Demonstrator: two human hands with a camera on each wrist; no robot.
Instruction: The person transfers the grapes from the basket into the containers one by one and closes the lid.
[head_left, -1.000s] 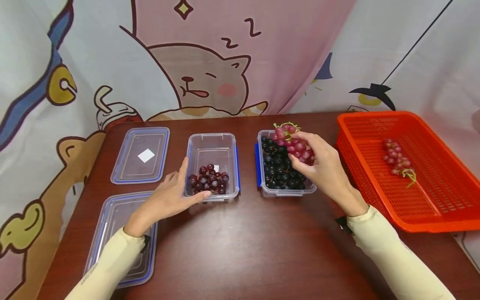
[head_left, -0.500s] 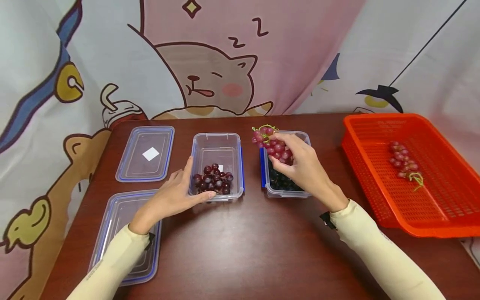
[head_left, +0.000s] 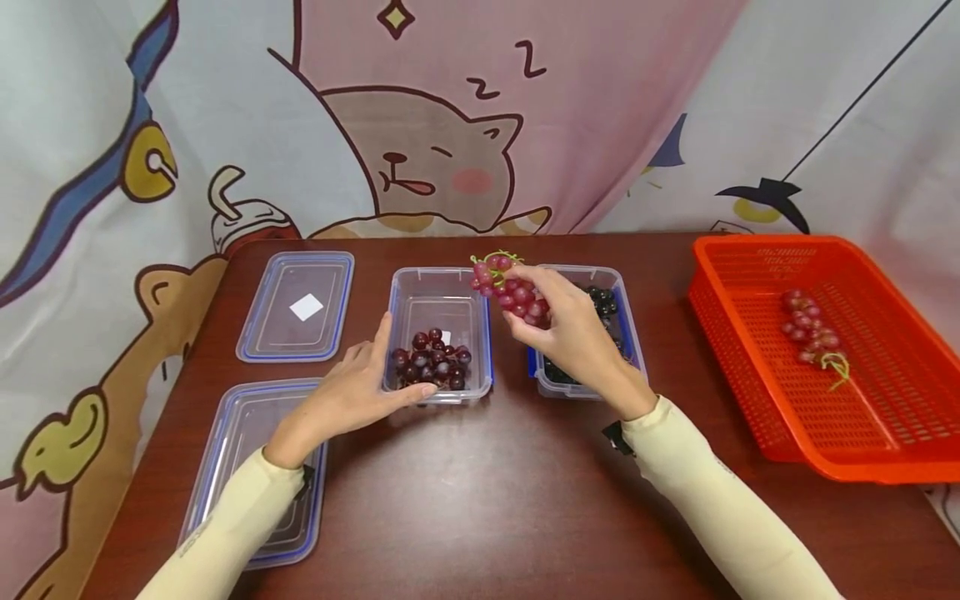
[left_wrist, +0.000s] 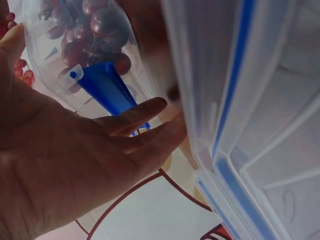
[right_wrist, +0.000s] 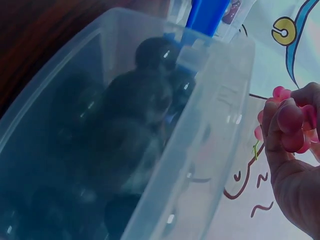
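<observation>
My right hand pinches a bunch of pink-red grapes with green stems, held up between the two clear boxes. In the right wrist view the pink grapes show between thumb and fingers. My left hand rests against the left clear box, fingers along its left side and thumb at the near rim. Dark red grapes lie in that box's near half. The right clear box, partly hidden by my right hand, holds black grapes.
Two clear lids with blue seals lie at the left: a small lid with a white label and a larger lid, partly under my left forearm. At the right stands an orange-red basket with another bunch of pink grapes.
My right hand has carried the pink grapes leftward from above the black grapes toward the left box. My left hand has stayed at its box. The whole view has shifted slightly.
</observation>
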